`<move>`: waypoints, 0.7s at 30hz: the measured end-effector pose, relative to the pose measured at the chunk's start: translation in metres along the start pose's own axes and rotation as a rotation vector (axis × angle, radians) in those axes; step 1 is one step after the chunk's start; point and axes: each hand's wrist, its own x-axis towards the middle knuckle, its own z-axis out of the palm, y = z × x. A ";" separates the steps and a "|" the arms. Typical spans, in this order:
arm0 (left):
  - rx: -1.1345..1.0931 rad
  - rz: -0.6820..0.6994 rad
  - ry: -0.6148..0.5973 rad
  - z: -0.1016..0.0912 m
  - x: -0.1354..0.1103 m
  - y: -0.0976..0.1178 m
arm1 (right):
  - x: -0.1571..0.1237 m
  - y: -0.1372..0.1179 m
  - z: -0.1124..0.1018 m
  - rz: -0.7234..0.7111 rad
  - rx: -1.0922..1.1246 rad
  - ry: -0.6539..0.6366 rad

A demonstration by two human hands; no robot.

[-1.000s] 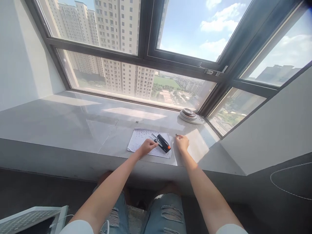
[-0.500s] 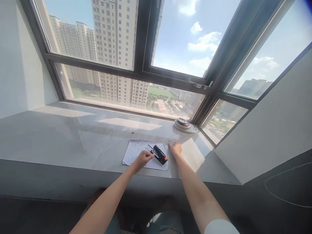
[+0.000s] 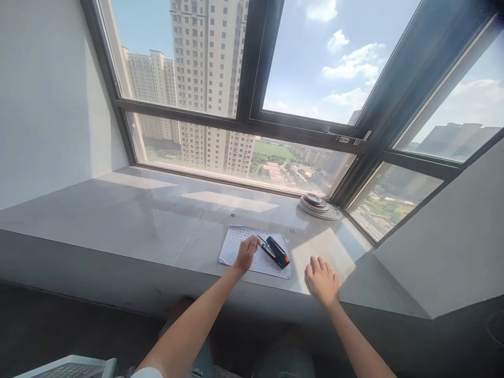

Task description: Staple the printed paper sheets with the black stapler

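A black stapler [image 3: 279,254] with an orange end lies opened up on written sheets of paper [image 3: 232,247], its metal rail showing. My left hand [image 3: 246,253] is closed at the stapler's far-left end, fingertips pinched at the rail's tip. To the right of the papers, my right hand [image 3: 322,279] rests palm down on the sill, fingers spread, holding nothing. A small strip of staples [image 3: 292,231] lies on the sill beyond the paper's right corner. Farther left lies another small dark piece [image 3: 232,214], too small to make out.
The pale tiled sill [image 3: 189,231] runs under dark-framed windows [image 3: 291,134]. A stack of round plates or discs [image 3: 317,205] stands in the right corner by the glass. A white wall [image 3: 441,231] closes the right side. The sill's front edge drops just before me.
My right hand has drawn back from the small strip of staples and now lies flat nearer me. My left hand has moved up to the rail's tip. The view has shifted left.
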 end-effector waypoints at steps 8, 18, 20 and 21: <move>0.629 0.071 0.213 -0.077 0.060 0.014 | 0.005 -0.001 0.001 -0.027 -0.007 0.098; 1.088 -0.088 -0.029 -0.147 0.143 -0.064 | 0.003 -0.012 -0.009 0.035 0.048 0.163; 1.111 -0.080 -0.071 -0.150 0.141 -0.072 | 0.003 -0.012 -0.010 0.048 0.058 0.168; 1.120 -0.072 -0.088 -0.151 0.140 -0.074 | 0.003 -0.012 -0.010 0.051 0.062 0.171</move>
